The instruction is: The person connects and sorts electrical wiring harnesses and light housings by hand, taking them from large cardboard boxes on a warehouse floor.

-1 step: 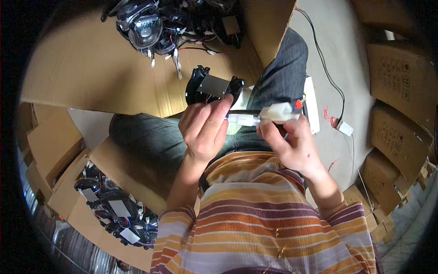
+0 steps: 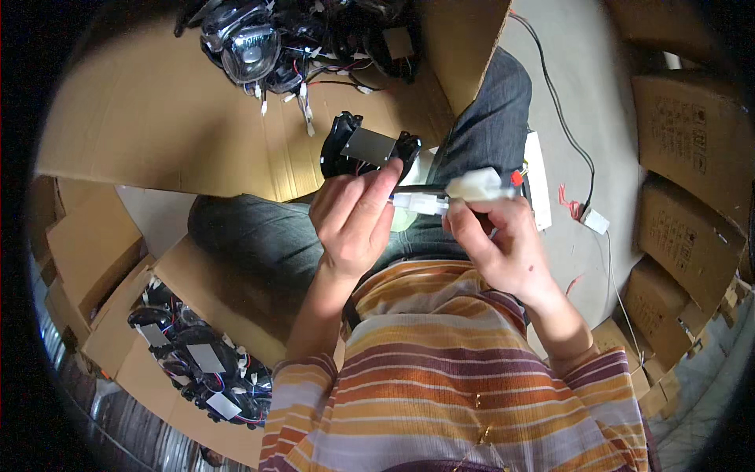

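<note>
My left hand point(image 2: 350, 224) is closed around the wire end of a small white wire connector point(image 2: 423, 204). Just beyond its fingers sits a black lamp unit point(image 2: 336, 153) with a flat grey plate point(image 2: 370, 147); my fingertips touch or overlap the plate's lower edge. My right hand point(image 2: 499, 240) pinches a larger white connector point(image 2: 477, 186), smeared by motion, close to the right end of the small one. A dark cable point(image 2: 417, 189) runs between the hands. Whether the two connectors are joined cannot be seen.
A large open carton point(image 2: 157, 149) in front holds several black lamps point(image 2: 252, 55) with loose wires. More lamp units point(image 2: 206, 358) lie in a box at lower left. Closed cartons point(image 2: 680, 134) stack on the right. A black cable point(image 2: 550, 82) and a white adapter point(image 2: 595, 221) lie on the floor.
The larger white connector in my right hand has tilted and shifted slightly to the left. The small connector has moved a little; both hands stay nearly in place.
</note>
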The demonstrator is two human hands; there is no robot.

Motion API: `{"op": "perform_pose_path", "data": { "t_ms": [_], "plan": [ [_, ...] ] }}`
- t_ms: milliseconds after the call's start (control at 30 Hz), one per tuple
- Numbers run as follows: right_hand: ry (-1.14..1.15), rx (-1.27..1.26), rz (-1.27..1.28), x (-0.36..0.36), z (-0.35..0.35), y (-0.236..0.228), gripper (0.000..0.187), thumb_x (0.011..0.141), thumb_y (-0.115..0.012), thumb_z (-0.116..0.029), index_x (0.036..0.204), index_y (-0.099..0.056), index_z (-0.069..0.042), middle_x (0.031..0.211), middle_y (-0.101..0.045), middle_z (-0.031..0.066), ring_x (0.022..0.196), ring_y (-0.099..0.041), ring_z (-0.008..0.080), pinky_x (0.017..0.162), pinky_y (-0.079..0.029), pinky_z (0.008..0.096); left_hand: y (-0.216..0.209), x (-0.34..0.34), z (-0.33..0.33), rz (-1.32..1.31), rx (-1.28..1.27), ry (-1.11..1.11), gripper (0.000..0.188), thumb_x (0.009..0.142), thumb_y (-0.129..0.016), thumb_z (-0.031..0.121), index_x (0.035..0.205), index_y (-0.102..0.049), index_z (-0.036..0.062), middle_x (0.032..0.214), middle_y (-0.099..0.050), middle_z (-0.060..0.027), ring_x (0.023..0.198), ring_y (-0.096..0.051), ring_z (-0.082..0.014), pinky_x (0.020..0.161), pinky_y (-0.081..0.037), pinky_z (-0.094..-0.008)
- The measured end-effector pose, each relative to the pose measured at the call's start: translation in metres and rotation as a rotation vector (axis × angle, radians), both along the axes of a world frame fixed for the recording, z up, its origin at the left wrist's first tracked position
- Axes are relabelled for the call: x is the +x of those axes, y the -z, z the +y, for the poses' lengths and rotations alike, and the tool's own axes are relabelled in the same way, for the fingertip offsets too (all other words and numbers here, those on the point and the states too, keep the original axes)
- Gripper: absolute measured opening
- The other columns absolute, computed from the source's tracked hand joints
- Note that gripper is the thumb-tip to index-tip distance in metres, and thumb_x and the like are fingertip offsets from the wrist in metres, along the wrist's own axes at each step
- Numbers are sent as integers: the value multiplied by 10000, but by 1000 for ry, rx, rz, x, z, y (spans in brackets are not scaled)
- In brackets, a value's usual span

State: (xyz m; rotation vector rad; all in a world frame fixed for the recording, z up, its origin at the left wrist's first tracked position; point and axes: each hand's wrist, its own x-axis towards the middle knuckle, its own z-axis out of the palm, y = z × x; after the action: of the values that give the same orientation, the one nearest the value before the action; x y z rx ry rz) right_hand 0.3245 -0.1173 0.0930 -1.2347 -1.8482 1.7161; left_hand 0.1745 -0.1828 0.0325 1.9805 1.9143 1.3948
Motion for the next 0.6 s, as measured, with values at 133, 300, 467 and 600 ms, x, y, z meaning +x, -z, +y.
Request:
{"op": "perform_pose_path", "data": {
  "t_ms": [133, 300, 467, 600],
  "plan": [
    [-78, 68, 23, 2, 10, 1, 81, 719, -481, -34, 678, -501, 32, 626, -493, 137, 548, -494, 263, 502, -381, 308, -1, 3, 0, -204, -90, 34, 371, 577, -535, -66, 944, -556, -15, 776, -561, -91, 582, -493, -220, 532, -409, -297],
    [-139, 12, -35, 31, 20, -7, 95, 753, -489, -31, 803, -542, 30, 676, -533, 112, 621, -524, 206, 578, -409, 280, -10, 3, -14, -907, -536, 46, 269, 769, -442, -30, 1030, -510, -37, 697, -560, -80, 634, -526, -130, 601, -429, -222],
    [-200, -257, -9, 41, 20, -13, 118, 768, -503, -51, 862, -535, 14, 681, -534, 58, 635, -496, 107, 575, -405, 237, -7, -3, -18, -888, -469, 292, 238, 788, -483, 3, 1022, -519, -18, 677, -567, -64, 572, -520, -101, 546, -412, -201],
    [-306, -246, 16, 46, 22, -16, 96, 747, -537, -45, 824, -535, 13, 713, -549, 44, 639, -512, 105, 567, -409, 222, -19, -1, -22, -1006, -623, 264, 220, 777, -481, -19, 992, -525, -37, 653, -564, -84, 595, -541, -119, 556, -421, -214]
  ]
}}
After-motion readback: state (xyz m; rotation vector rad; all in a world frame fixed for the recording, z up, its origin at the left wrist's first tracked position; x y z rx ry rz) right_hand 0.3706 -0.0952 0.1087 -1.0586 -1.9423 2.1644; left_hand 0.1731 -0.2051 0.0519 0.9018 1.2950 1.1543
